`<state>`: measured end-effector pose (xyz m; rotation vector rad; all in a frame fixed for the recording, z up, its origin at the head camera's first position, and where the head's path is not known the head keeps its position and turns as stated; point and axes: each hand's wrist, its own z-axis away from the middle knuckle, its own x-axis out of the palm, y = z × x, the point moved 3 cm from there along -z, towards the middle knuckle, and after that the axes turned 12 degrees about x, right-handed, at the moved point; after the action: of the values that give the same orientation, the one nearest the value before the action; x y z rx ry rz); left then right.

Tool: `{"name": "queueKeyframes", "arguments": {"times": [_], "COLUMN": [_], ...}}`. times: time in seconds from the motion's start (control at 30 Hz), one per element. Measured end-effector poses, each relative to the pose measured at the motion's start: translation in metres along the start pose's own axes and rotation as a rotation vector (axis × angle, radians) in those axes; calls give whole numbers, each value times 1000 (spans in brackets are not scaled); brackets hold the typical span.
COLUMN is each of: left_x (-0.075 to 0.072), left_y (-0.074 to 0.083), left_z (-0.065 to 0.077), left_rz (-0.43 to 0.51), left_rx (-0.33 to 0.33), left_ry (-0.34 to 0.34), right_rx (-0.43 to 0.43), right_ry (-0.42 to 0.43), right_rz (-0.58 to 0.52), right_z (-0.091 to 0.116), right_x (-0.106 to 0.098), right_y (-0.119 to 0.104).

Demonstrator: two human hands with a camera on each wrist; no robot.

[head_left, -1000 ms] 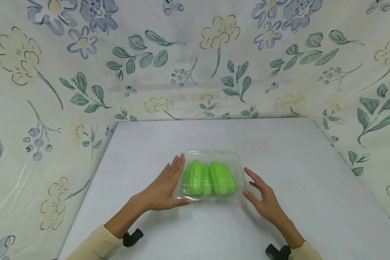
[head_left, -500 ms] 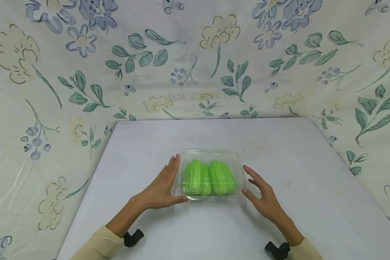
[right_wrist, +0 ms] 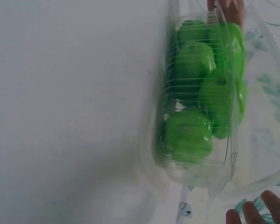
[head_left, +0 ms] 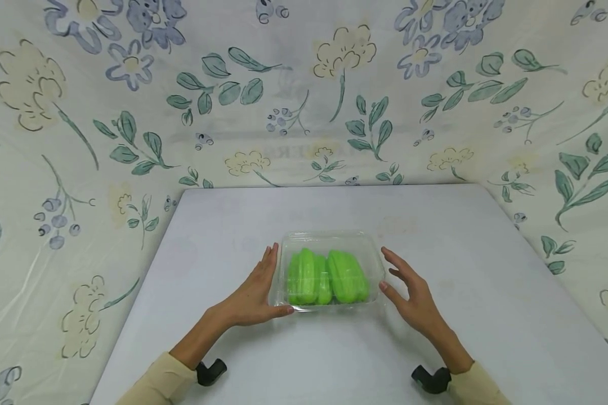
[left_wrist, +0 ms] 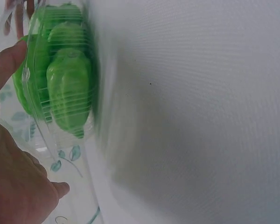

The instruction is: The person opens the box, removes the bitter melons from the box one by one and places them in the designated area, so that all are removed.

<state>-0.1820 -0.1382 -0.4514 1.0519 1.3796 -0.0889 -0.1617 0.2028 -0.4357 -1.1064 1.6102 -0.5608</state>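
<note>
A clear plastic clamshell box [head_left: 344, 240] rests near the middle of the white table [head_left: 223, 222]. Inside lie several bright green, lobed pieces that look like peppers [head_left: 347, 278]; the ribbed base wall shows in both wrist views. Along the box's left side is my left hand [head_left: 250, 295], fingers extended and thumb at the front left corner. In the left wrist view its thumb [left_wrist: 9, 63] is at the box rim. On the opposite side my right hand [head_left: 415, 301] has its fingers and thumb spread apart, tips close to the box's right edge.
Behind and beside the table hangs a floral-printed white cloth [head_left: 294, 73]. A black wrist mount [head_left: 211, 372] sits below the left sleeve, another black mount [head_left: 430, 379] below the right. The table's back edge lies beyond the box.
My left fingers have shifted slightly left, from over the box edge to beside it. My right hand has moved a little toward the back of the table.
</note>
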Motion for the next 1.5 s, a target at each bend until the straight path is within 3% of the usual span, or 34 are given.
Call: {"name": "queueKeyframes", "arguments": {"times": [0.23, 0.7, 0.9, 1.1, 1.23, 1.43, 1.5], "left_x": [2, 5, 6, 5, 5, 6, 6], "left_y": [-1, -3, -3, -3, -4, -4, -3], "left_z": [1, 6, 6, 5, 4, 2, 2], "left_rz": [18, 57, 31, 30, 29, 32, 38], "left_rx": [-15, -57, -52, -33, -20, -29, -31], "left_ry": [25, 7, -17, -9, -4, -12, -13], "right_rx": [-29, -79, -106, -113, -99, -13, 4], "right_ry": [37, 81, 144, 150, 126, 75, 68], "right_rz": [11, -17, -9, -1, 0, -22, -29], "right_z": [-10, -40, -54, -69, -80, -99, -108], "right_x": [-6, -16, -22, -29, -31, -33, -33], "right_y": [-5, -19, -44, -69, -72, -71, -59]}}
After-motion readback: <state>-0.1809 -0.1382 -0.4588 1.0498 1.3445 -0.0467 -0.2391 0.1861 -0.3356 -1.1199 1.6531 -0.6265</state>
